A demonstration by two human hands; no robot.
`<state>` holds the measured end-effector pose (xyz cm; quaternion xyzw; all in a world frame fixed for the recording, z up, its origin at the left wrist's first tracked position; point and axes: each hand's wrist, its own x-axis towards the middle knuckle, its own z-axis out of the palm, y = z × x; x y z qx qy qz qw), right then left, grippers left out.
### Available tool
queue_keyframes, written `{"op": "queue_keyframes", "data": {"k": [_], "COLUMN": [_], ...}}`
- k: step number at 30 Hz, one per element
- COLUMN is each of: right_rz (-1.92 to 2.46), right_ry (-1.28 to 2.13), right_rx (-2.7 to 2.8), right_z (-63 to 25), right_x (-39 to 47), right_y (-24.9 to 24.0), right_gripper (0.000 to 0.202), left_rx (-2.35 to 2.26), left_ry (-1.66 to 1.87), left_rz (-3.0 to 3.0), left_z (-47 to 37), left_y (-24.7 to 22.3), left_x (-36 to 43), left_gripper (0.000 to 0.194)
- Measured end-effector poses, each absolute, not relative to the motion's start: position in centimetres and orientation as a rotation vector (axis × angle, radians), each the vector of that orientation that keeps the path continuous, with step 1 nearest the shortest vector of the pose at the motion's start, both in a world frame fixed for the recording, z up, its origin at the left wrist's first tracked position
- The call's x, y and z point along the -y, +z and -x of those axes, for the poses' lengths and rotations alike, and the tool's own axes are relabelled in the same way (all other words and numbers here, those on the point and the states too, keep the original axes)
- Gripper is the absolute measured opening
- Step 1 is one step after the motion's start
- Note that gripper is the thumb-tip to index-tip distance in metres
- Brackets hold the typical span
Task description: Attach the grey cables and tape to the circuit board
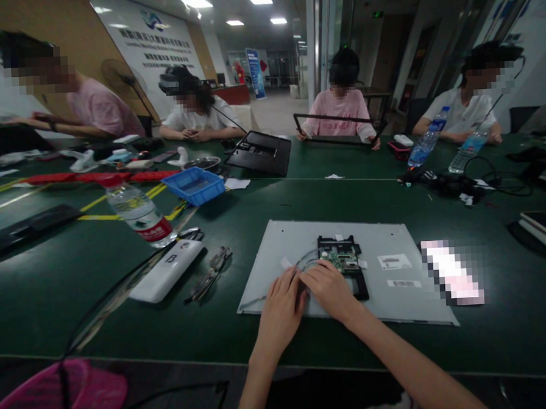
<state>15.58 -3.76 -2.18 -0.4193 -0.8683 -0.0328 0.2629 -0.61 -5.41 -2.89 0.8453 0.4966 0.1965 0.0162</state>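
A flat grey panel (pixel 388 302) lies on the green table in front of me. On it sits a black frame (pixel 361 285) with a green circuit board (pixel 335 259), and thin grey cables (pixel 307 257) curve out from its left side. My left hand (pixel 282 292) and my right hand (pixel 327 287) meet at the cables, left of the board's lower edge. The fingers of both hands are bent and close together at the cables; what the fingertips pinch is too small to make out. Two white labels (pixel 394 261) show on the panel's right part.
Left of the panel are glasses (pixel 211 273), a white power bank (pixel 169 271), a water bottle (pixel 140 214) and a blue tray (pixel 195 185). A phone (pixel 453 273) lies at the right. Across the table, a person holds a black frame (pixel 337 119).
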Motion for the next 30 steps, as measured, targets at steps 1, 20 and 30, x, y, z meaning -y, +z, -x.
{"op": "queue_keyframes", "data": {"k": [1,20,30], "right_rz": [1.135,1.028,1.041], "right_ry": [-0.087,0.041,0.089], "right_rx": [2.341,2.437,2.499], "right_z": [-15.6,-16.0,-16.2], "right_x": [3.8,4.3,4.7], "right_y": [-2.2,-2.9,-1.1], "right_gripper": [0.018,0.024,0.02], "left_rx": [-1.545,-1.595,-1.659], "left_ry": [0.623,0.547,0.482], "left_rz": [-2.638,-2.686,-2.599], "left_z": [0.6,0.5,-0.4], "left_y": [-3.0,-2.6,-1.5], "left_x": [5.4,5.7,4.7], "left_gripper": [0.043,0.041,0.044]}}
